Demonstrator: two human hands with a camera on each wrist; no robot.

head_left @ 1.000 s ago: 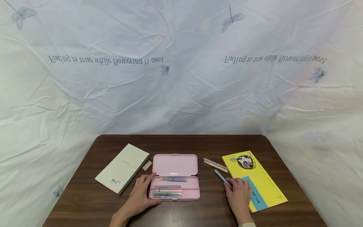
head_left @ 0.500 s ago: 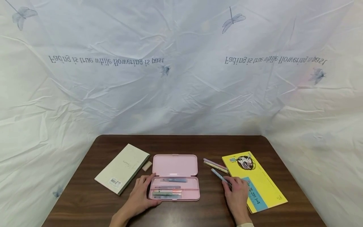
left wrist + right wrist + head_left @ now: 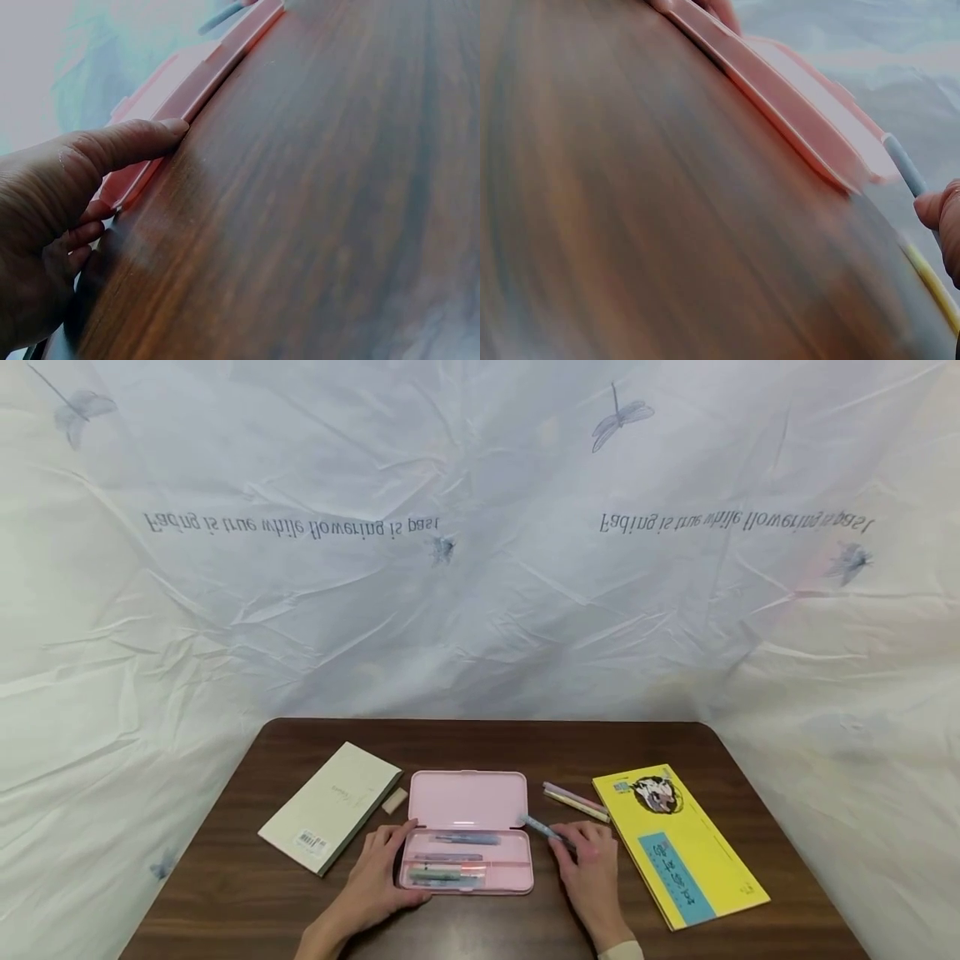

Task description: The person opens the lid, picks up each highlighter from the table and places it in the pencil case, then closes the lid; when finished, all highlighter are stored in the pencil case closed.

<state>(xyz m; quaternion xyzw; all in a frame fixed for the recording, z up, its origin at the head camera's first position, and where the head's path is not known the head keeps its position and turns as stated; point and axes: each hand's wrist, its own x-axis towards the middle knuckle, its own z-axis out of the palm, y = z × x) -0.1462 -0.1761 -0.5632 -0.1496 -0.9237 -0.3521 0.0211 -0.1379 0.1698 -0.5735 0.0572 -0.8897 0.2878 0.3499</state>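
Observation:
A pink pencil case [image 3: 508, 878] lies with its lid open on the table, several pens [image 3: 447, 874] in its compartments. My left hand [image 3: 372, 877] grips the left end of the case, thumb along the front edge and fingers at the left side. In the left wrist view that thumb [image 3: 142, 140] touches the pink wall. My right hand [image 3: 590, 870] pinches a light-blue pen [image 3: 537, 827] just off the case's right side. The pen's far end points left toward the hinge. In the right wrist view, only part of the right hand [image 3: 946, 221] shows around the pen.
Right of the lid lie two slim pens [image 3: 576, 802], one pinkish and one yellow. A yellow booklet [image 3: 708, 860] is on the right side of the brown table [image 3: 465, 935]. An eraser [image 3: 394, 800] and a pale notebook [image 3: 333, 806] lie left of the case.
My right hand has moved left from beside the yellow booklet to near the case, carrying the light-blue pen. My left hand stays on the case. The head view has shifted slightly.

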